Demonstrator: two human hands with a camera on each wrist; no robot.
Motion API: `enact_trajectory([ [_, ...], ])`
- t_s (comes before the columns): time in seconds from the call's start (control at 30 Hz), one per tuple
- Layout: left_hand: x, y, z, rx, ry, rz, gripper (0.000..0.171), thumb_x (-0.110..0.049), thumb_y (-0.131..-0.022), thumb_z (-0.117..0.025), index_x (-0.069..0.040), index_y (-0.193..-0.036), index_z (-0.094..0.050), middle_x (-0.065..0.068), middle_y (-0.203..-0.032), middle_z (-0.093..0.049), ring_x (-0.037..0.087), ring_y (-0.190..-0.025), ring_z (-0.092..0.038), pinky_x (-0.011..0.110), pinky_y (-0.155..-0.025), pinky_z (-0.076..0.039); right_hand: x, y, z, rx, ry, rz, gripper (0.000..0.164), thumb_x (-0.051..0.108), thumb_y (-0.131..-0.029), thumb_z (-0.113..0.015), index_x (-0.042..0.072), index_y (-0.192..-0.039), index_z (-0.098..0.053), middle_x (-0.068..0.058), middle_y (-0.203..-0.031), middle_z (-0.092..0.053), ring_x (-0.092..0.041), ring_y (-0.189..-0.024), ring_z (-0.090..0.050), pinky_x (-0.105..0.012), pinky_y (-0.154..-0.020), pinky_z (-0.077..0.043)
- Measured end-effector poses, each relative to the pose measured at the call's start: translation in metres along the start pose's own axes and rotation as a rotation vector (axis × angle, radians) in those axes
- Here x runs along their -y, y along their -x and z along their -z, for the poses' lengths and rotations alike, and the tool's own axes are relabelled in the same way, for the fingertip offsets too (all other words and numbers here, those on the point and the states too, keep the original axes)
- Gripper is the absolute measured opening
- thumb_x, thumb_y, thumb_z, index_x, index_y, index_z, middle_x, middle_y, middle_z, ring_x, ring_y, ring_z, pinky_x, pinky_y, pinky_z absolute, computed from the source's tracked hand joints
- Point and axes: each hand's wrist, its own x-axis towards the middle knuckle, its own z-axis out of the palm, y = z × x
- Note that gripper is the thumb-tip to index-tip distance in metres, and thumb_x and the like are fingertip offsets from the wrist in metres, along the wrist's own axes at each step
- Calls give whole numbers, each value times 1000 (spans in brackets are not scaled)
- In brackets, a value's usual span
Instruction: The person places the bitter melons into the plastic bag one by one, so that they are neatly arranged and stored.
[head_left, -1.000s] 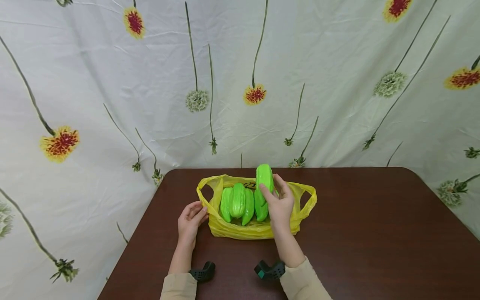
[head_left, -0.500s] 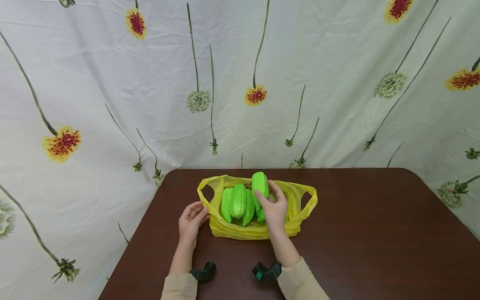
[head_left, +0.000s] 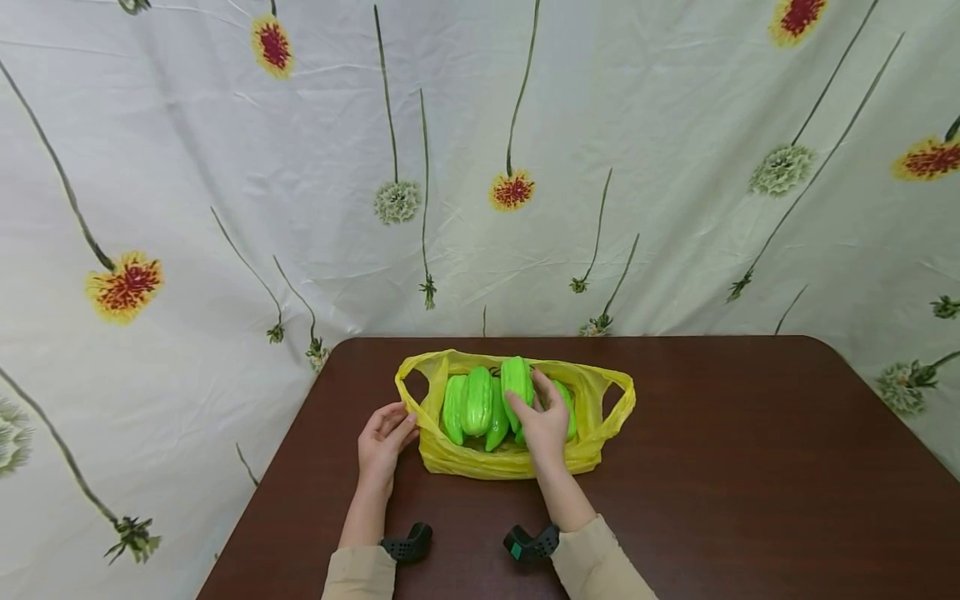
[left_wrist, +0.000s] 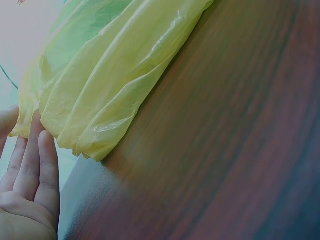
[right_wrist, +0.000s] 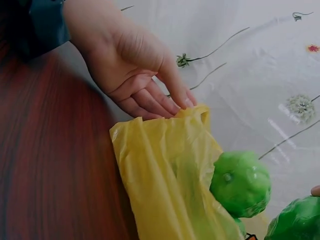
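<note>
A yellow plastic carrier bag (head_left: 498, 467) lies with its mouth spread, several bright green ridged gourds (head_left: 477, 402) inside. My left hand (head_left: 381, 446) pinches the bag's left handle between thumb and fingers; the right wrist view shows this left hand (right_wrist: 135, 70) at that handle too. With my right hand (head_left: 546, 427) I grip one green gourd (head_left: 516, 383) between thumb and fingers, in the bag's mouth, right of the middle. That hand partly covers another gourd (head_left: 567, 410) behind it. In the left wrist view, my left fingers (left_wrist: 31, 170) touch the yellow plastic (left_wrist: 100, 95).
The dark brown table (head_left: 712, 467) stretches to the right of the bag and in front of it. A white cloth with printed flowers (head_left: 510, 192) hangs behind the table's far edge. Black bands (head_left: 532, 542) sit at both wrists.
My right hand has moved down and slightly left, lowering its gourd into the bag; a gourd on the right now shows more. My left hand has stayed at the handle.
</note>
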Motion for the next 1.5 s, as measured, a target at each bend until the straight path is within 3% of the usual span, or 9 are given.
enact_trajectory([
  [0.2,0,0,0,-1,0,1,34,-5,-85,-69,1,-116,-55,-1,-95,-64,12,-82,-64,30,-76,-56,-9,0,0,9,22,-1,58,7,-82,-72,-3,-134,-47,-17,-136,-46,-30,-130,-38,-40,-109,-31],
  [0.43,-2,1,-1,-3,1,8,33,-5,-85,-68,0,-115,-55,-1,-95,-64,12,-83,-63,30,-76,-56,1,6,-2,20,48,-32,60,1,-82,-70,-4,-135,-44,-19,-139,-43,-33,-132,-35,-41,-110,-28],
  [0.63,-2,1,-1,-3,3,5,33,-4,-85,-68,1,-115,-55,-1,-95,-64,12,-82,-64,30,-76,-56,-17,-1,-2,23,35,-13,64,6,-80,-74,-1,-136,-44,-16,-139,-44,-31,-132,-35,-40,-111,-27],
  [1.5,-3,2,0,-4,18,-5,35,-6,-86,-69,2,-117,-55,-1,-97,-65,12,-82,-64,31,-76,-56,-7,1,0,6,17,-17,58,7,-83,-72,-1,-134,-46,-16,-136,-46,-31,-129,-39,-38,-107,-35],
])
